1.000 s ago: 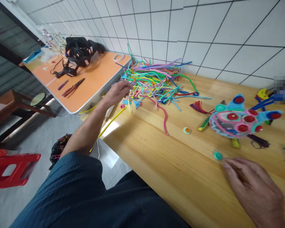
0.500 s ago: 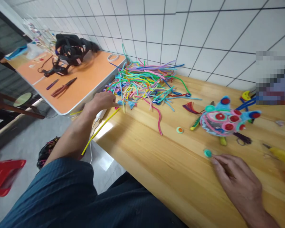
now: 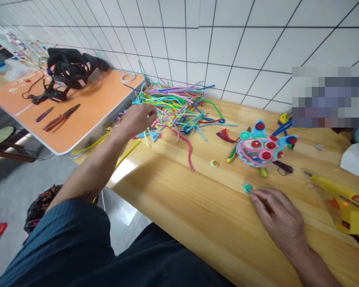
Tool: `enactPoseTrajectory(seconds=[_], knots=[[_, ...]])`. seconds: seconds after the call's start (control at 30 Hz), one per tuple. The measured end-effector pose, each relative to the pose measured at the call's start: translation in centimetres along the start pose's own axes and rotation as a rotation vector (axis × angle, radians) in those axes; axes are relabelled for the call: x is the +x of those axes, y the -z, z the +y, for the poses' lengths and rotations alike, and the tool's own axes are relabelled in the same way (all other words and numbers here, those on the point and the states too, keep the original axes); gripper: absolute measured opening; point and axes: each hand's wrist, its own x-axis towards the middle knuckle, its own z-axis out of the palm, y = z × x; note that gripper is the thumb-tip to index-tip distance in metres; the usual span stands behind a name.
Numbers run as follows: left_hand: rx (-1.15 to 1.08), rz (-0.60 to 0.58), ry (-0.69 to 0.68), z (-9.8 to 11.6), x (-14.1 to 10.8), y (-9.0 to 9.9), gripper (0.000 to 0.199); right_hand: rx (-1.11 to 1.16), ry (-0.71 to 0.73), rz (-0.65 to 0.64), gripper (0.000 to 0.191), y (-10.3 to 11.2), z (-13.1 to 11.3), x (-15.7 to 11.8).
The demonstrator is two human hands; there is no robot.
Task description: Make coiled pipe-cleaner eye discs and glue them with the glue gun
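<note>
My left hand point(image 3: 140, 118) reaches over the left side of a heap of coloured pipe cleaners point(image 3: 179, 99); its fingers are bent downward, and their tips and anything between them are hidden. My right hand point(image 3: 279, 213) rests low over the wooden table, pinching a small green coiled disc point(image 3: 247, 188) between thumb and forefinger. Beyond it stands a pink, blue and grey figure point(image 3: 254, 153) with red round pieces. An orange-centred disc point(image 3: 214, 163) lies left of the figure. A pink pipe cleaner point(image 3: 190, 153) trails out of the heap toward the front.
A yellow glue gun point(image 3: 344, 199) lies at the right of the wooden table point(image 3: 173, 207). On the orange table point(image 3: 89, 103) at the left are pliers point(image 3: 61, 118), a black strapped device point(image 3: 67, 67) and a tape roll point(image 3: 128, 77). A tiled wall runs behind.
The view has turned to the right, showing more of the glue gun. My left hand has moved a little farther over the heap. My right hand still pinches the green disc.
</note>
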Motion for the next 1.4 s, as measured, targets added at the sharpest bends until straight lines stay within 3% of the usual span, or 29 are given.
enactPoseTrajectory(seconds=[0.13,0.3,0.6,0.73,0.87,0.93,1.0,1.1,1.17,1.23,1.4], knots=[[0.021,0.026,-0.239,4.9,2.8,-3.2,0.023,0.003,0.003,0.012,0.007,-0.1,0.1,-0.1],[0.055,-0.073,-0.402,9.4,6.1,-7.3,0.029,0.015,0.000,0.001,0.008,-0.1,-0.1,0.0],[0.145,-0.150,-0.380,10.3,10.3,-11.4,0.031,0.043,-0.002,-0.018,0.012,-0.1,-0.3,0.1],[0.083,-0.150,-0.375,9.9,11.2,-11.3,0.025,0.060,-0.019,-0.020,0.013,-0.1,-0.3,0.1],[-0.067,-0.137,-0.334,9.3,11.7,-9.8,0.021,0.046,-0.039,-0.026,0.014,-0.3,-0.4,0.1],[-0.376,-0.096,-0.227,9.0,11.7,-8.8,0.014,0.046,-0.060,-0.016,0.013,-0.2,-0.6,0.1],[-0.477,-0.078,-0.205,8.7,11.7,-7.9,0.022,0.052,-0.111,0.009,0.013,0.0,-0.8,0.2],[-0.822,-0.005,-0.119,8.0,11.8,-7.0,0.033,0.021,-0.193,0.071,0.011,0.3,-0.8,0.4],[-0.980,0.045,-0.045,7.6,11.9,-6.9,0.024,0.017,-0.211,0.091,0.010,0.4,-0.7,0.4],[-0.973,0.061,0.020,7.1,12.0,-6.9,0.027,0.026,-0.210,0.095,0.009,0.4,-0.6,0.5],[-0.721,0.114,0.131,5.8,12.4,-6.8,0.026,0.063,-0.188,0.076,0.011,0.2,-0.7,0.6]])
